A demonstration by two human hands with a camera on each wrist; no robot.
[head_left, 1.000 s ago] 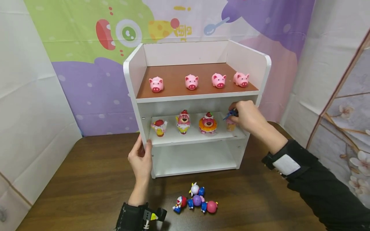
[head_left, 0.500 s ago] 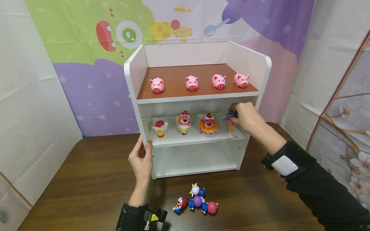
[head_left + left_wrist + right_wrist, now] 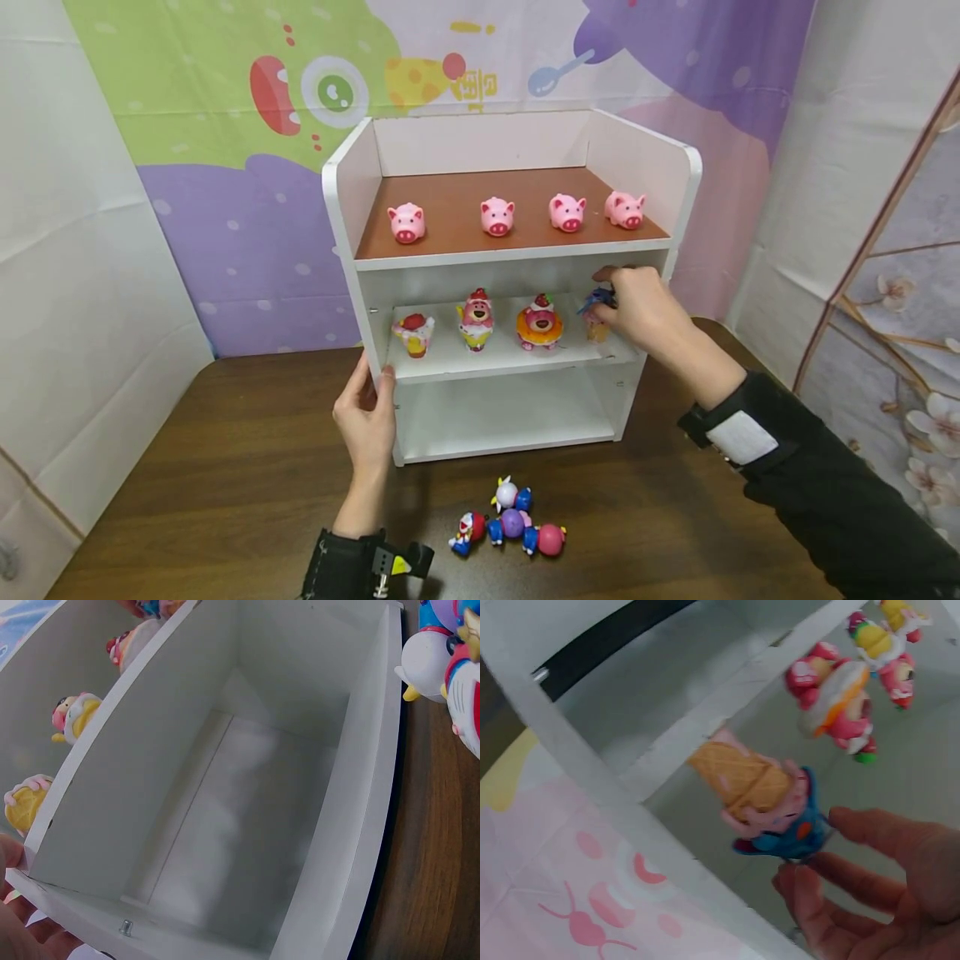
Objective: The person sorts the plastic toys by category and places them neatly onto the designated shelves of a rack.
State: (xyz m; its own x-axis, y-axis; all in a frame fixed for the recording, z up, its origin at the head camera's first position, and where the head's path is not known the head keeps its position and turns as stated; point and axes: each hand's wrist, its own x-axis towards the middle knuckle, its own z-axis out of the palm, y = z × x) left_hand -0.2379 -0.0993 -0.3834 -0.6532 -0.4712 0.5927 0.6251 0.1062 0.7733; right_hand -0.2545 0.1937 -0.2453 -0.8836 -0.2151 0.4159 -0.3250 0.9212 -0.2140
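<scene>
My right hand pinches the top of a small ice-cream-cone figurine with a blue upper part. It is upright at the right end of the white shelf unit's middle board, partly hidden by the fingers in the head view. My left hand grips the left side panel of the shelf unit, thumb at the front edge. Along the middle board stand a strawberry-topped cup figurine, a pink bear figurine and a bear in an orange ring.
Several pink pig figurines stand in a row on the brown top board. In front of the unit, several blue, red, white and purple figurines lie clustered on the wooden table. A cartoon cloth hangs behind.
</scene>
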